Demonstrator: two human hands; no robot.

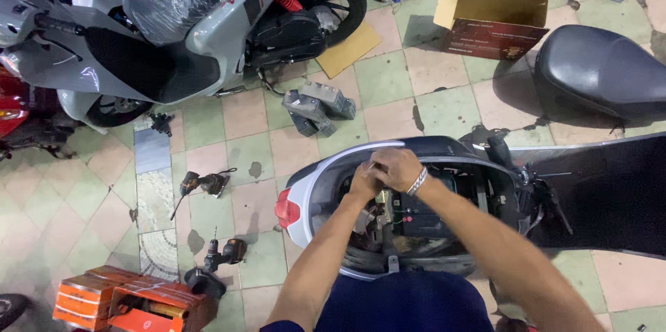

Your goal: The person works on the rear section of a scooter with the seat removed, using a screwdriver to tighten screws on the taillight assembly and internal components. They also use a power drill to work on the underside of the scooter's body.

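Head view, workshop floor, one entry per item.

Scooter body: seat removed, under-seat bay open, tail lamp toward the left of the frame. It lies directly below the camera, on the tiled floor.

Left hand: fingers curled and pressed together at the upper rim of the open bay; what they pinch is hidden, so the held part cannot be told.

Right hand: closed over and touching the left, a metal wristband at the wrist. Its grip is likewise pressed together on something small and unseen.

Bay contents: dark housings and wiring beneath the hands, detail unclear.

Handling note, as a judgement: with both hands crowded on one point, the work would go best with one hand steadying and the other turning or pulling in small moves, wrists kept clear of the wiring below.

Surroundings: detached seat at right; open cardboard box; grey plastic parts; two power drills; orange boxes; a grey scooter at upper left.
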